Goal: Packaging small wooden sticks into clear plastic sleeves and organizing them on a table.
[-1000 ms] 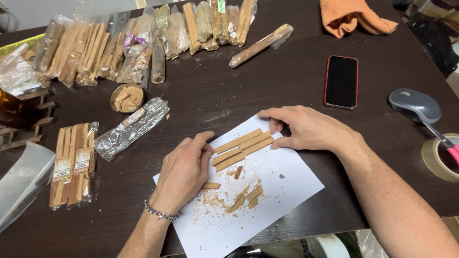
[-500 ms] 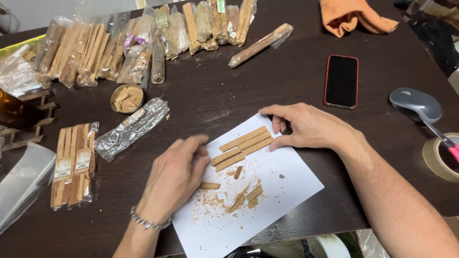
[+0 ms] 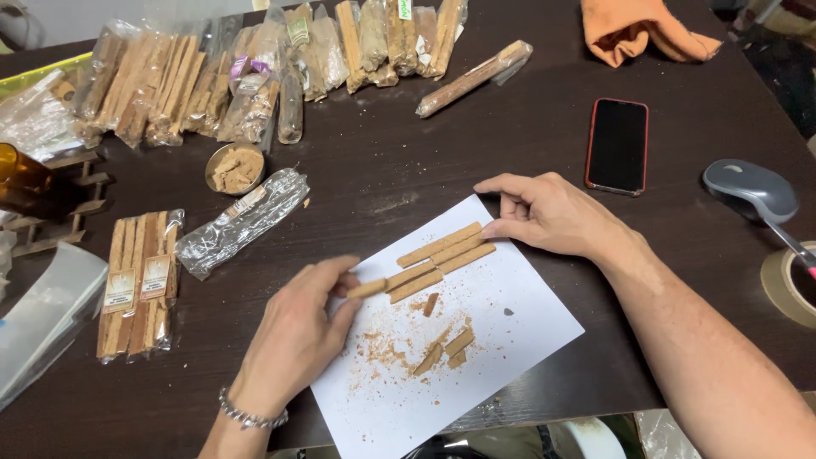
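Two hands line up wooden sticks on a white paper sheet.

The left hand (image 3: 297, 336) pinches a short stick piece (image 3: 367, 289) in a closed grip, at the left end of the row of sticks (image 3: 442, 259) on the paper sheet (image 3: 527, 327). The right hand (image 3: 552, 212), fingers loosely curled and holding nothing, presses fingertips against the row's right end. Crumbs and broken bits (image 3: 442, 348) lie below on the dark worktop (image 3: 408, 161).

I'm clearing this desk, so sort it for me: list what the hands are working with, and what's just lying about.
In use:
left hand, pinching a short wood piece
right hand, steadying the row of wood sticks
white paper sheet
broken bits and dust

Lying about:
phone
mouse
orange cloth
wrapped stick bundles
empty wrapper
tape roll
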